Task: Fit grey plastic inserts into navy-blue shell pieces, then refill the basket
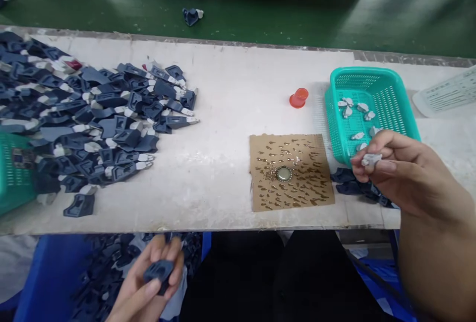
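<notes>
My left hand (148, 282), low in front of the table edge, grips a dark blue plastic part (159, 273) with a hollow in it. Between the thumb and fingers of my right hand (405, 173) is a small light grey plastic piece (371, 159). That hand is at the front right corner of a green basket (409, 113), where several similar grey pieces (362, 107) lie on the bottom. Below the basket, partly hidden by my right hand, are several dark blue parts (345, 187).
A heap of blue parts with grey ends (122, 98) covers the table's left side, beside another green basket (15, 178). A cardboard sheet (260, 198) bears brown glue-like spots and a round metal cap (284, 174). A red cup (299, 97) stands behind. A blue bin (55, 272) is below.
</notes>
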Demonstrator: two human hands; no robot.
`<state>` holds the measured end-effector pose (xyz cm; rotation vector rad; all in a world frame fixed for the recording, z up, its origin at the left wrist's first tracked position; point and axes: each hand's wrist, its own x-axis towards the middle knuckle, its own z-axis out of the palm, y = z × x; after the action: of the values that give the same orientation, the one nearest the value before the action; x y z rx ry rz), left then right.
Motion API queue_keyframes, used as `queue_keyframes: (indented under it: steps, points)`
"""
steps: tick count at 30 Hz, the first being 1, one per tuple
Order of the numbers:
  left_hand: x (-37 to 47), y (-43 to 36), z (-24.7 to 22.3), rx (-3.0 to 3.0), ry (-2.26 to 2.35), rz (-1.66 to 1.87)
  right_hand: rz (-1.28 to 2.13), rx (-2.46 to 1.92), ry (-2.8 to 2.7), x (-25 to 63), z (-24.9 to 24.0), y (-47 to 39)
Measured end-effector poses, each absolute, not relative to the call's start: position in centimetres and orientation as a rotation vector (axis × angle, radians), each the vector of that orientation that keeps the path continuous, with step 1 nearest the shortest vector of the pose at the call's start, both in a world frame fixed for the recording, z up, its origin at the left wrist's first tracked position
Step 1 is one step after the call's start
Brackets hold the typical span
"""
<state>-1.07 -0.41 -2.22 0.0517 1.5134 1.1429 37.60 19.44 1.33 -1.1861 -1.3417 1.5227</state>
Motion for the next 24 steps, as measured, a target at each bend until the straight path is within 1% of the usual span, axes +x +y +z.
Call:
queue_keyframes:
  steps: [2,6,8,10,12,14,15,17,19,22,24]
  points:
    - [0.9,1.9,-2.3,0.071,1.313,1.243,1.591,-1.166,-1.309,36.2,1.2,19.3]
    - [5.0,5.3,-4.0,0.195,0.812,1.371,1.712,-1.136,-1.276,33.9,1.0,18.7]
    - [7.0,6.6,-4.6,0.255,0.633,1.363,1.676,-1.142,-1.320,33.1,0.9,18.1]
    - [8.5,7.8,-4.7,0.280,0.560,1.330,1.415,-1.258,-1.487,32.6,0.6,17.5]
    - [9.3,8.7,-4.6,0.265,0.557,1.306,0.980,-1.356,-1.767,32.4,0.3,17.1]
    - [9.6,9.1,-4.5,0.235,0.584,1.300,0.598,-1.267,-2.076,32.2,-0.1,16.9]
    - [9.6,9.2,-4.4,0.224,0.600,1.301,0.484,-1.162,-2.207,32.1,-0.3,16.9]
    - [9.5,9.2,-4.4,0.202,0.629,1.294,0.378,-0.970,-2.386,31.9,-0.8,17.2]
    - [9.5,9.0,-4.5,0.190,0.644,1.288,0.297,-0.895,-2.484,31.5,-1.2,17.4]
    - [9.6,8.7,-4.6,0.198,0.642,1.277,0.251,-0.865,-2.574,30.9,-1.4,17.5]
    - [9.8,8.6,-4.4,0.176,0.597,1.278,0.297,-0.937,-2.550,30.9,-1.3,17.2]
